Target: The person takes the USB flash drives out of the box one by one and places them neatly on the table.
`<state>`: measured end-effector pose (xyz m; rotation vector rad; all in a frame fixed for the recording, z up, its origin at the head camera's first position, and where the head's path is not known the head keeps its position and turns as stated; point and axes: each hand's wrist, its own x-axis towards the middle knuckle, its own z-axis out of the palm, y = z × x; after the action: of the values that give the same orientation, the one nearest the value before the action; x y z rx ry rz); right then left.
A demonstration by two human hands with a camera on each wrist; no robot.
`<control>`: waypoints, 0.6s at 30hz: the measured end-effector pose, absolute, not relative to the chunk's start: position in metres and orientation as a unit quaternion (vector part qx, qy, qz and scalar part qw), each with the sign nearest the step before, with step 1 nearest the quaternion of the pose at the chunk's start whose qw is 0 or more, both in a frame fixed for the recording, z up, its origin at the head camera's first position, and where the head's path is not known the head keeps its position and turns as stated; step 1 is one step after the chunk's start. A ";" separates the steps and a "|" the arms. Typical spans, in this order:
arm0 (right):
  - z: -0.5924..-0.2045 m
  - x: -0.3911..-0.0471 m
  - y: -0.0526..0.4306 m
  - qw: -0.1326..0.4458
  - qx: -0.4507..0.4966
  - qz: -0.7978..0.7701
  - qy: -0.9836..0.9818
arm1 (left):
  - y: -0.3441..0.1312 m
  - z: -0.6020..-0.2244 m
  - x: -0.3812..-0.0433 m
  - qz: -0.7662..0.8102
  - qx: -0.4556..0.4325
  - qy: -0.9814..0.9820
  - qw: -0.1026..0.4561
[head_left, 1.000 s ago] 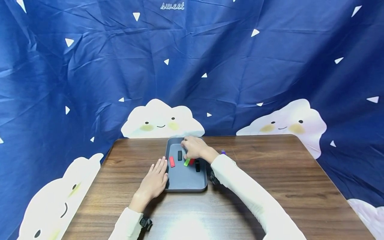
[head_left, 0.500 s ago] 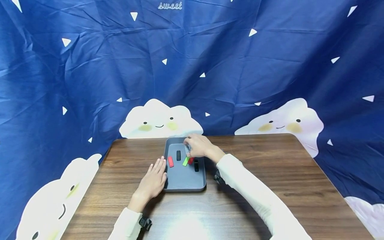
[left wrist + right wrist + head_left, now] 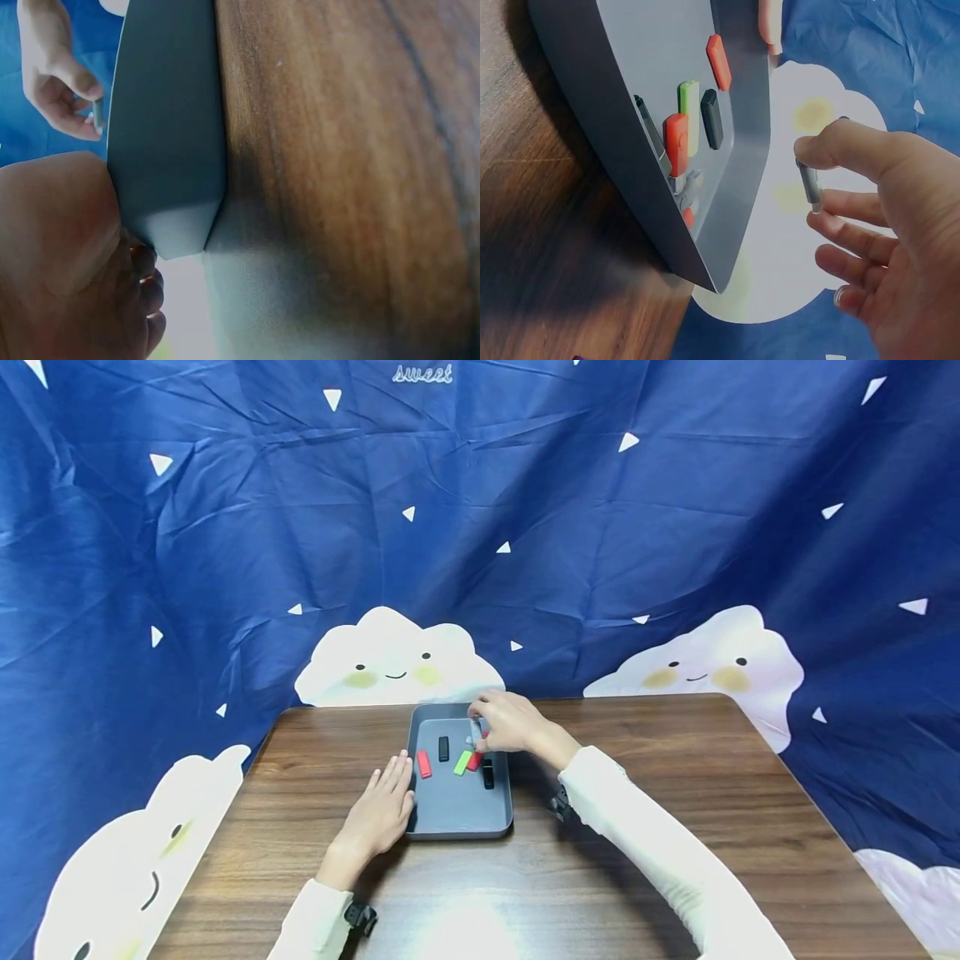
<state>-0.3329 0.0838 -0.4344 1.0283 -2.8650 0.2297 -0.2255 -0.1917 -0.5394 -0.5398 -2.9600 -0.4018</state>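
A grey tray point(image 3: 457, 810) lies on the table, holding several USB flash drives. My left hand point(image 3: 378, 806) lies along its left side with straight fingers touching the rim. Above the tray's far right part, my right hand point(image 3: 513, 722) pinches a small grey USB flash drive point(image 3: 810, 186) between thumb and fingers. Below it are a green drive point(image 3: 690, 112) and a red drive point(image 3: 676, 142) with a metal plug. A black drive point(image 3: 488, 774) leans by the right wall. Further left lie another red drive point(image 3: 424, 764) and a second black one point(image 3: 444, 748).
A translucent grey piece point(image 3: 692, 191) and a bit of red point(image 3: 688, 217) lie in the tray beside the red drive's plug. The wooden table point(image 3: 675, 760) ends at a blue cloth point(image 3: 450, 552) with cloud prints. A purple bit point(image 3: 579, 358) shows at the right wrist view's bottom edge.
My right hand has moved to the right over the tray, and the grey flash drive in its fingers has come into sight. My left hand keeps its place on the rim.
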 end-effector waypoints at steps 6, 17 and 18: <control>-0.431 -0.330 0.092 0.061 0.341 0.066 -0.936 | -0.188 -0.531 -0.222 -0.148 -0.181 -0.971 0.058; -0.426 -0.324 0.110 0.082 0.342 0.066 -0.934 | -0.191 -0.537 -0.225 -0.150 -0.193 -0.967 0.066; -0.426 -0.323 0.112 0.083 0.341 0.067 -0.934 | -0.191 -0.538 -0.226 -0.151 -0.191 -0.968 0.066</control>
<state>-0.3232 0.1116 -0.4263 1.0194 -2.7888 0.1990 -0.2258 -0.1910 -0.5380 -0.5772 -2.9195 -0.4544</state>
